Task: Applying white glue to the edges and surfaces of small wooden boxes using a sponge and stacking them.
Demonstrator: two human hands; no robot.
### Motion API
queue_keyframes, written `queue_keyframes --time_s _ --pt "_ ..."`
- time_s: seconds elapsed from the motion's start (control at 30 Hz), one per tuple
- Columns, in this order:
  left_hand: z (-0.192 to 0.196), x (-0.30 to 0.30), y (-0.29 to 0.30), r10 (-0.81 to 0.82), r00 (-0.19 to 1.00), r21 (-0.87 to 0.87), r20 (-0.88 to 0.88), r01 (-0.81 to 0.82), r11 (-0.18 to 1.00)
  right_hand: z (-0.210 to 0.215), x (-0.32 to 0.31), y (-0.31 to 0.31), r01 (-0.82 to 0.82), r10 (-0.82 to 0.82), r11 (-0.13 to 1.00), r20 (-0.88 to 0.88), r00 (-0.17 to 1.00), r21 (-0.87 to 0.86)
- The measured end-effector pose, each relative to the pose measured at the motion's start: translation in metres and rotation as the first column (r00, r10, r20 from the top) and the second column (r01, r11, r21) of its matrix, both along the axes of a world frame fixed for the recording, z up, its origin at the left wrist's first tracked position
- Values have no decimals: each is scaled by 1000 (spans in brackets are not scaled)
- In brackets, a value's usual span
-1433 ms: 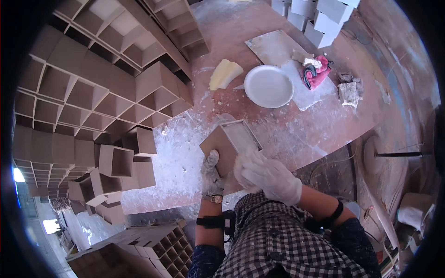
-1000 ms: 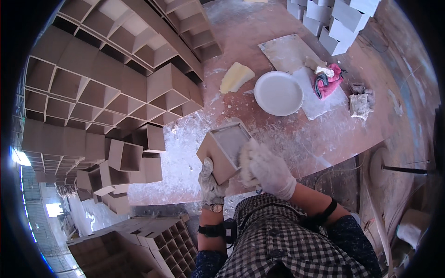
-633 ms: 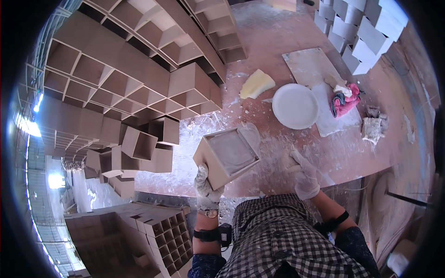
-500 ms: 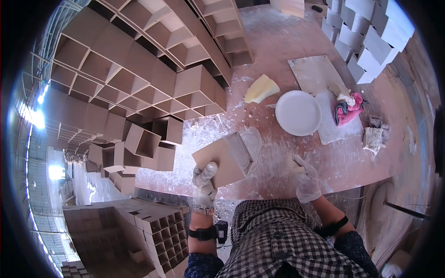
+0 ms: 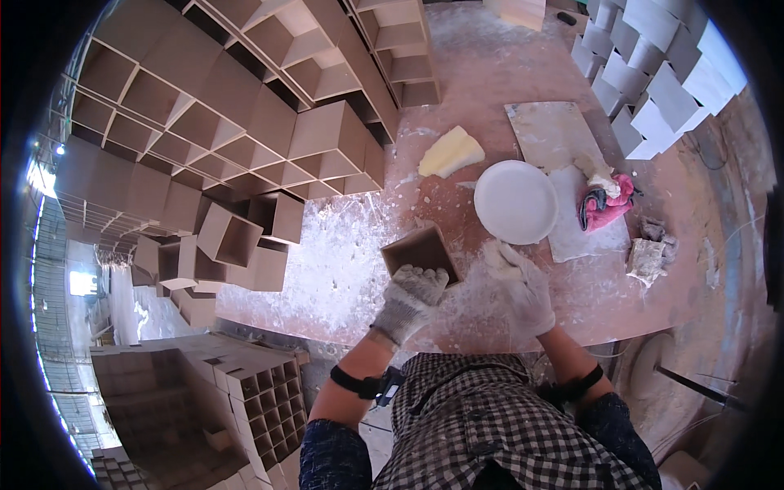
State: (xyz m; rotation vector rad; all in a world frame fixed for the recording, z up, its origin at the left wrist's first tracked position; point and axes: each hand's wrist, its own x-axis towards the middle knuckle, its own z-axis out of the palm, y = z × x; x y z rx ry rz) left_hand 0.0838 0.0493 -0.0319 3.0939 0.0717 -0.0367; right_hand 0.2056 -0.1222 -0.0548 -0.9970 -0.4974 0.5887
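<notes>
The left hand (image 5: 411,298), in a grey knitted glove, has its grip closed over the near edge of an open brown square clay box (image 5: 420,253), fingers curled on the rim. The box stands on the dusty reddish counter (image 5: 506,65), its open side facing up, just beyond the person's checked shirt and between the two hands.

The right hand (image 5: 523,286), in a pale glove smeared with white, rests on the counter just to the right of the box. Its grip is loosely folded around a small whitish lump (image 5: 496,260), though how firmly cannot be told. Just beyond this hand lies a round white plate (image 5: 516,202), partly on a flat pale board (image 5: 551,135). Beside the plate sits a pink rag (image 5: 608,204), and a yellowish sponge wedge (image 5: 451,152) lies to the plate's left.

White powder covers the counter around the box. To the left, many matching brown boxes (image 5: 245,147) stand stacked in rows; whitish boxes (image 5: 645,82) are gathered at the far right.
</notes>
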Motion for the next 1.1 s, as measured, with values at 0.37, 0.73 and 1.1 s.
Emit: queue_keyframes --time_s 0.37,0.73,1.1 --pt "-32 -58 55 -237 918 76 319 224 972 0 25 99 200 475 841 863 171 -503" --pt "-23 -64 71 -315 902 100 296 298 949 67 -12 30 -204 400 822 285 871 -533" --pt "-39 -43 73 -257 888 -54 380 299 953 -4 40 135 215 237 742 548 802 -636"
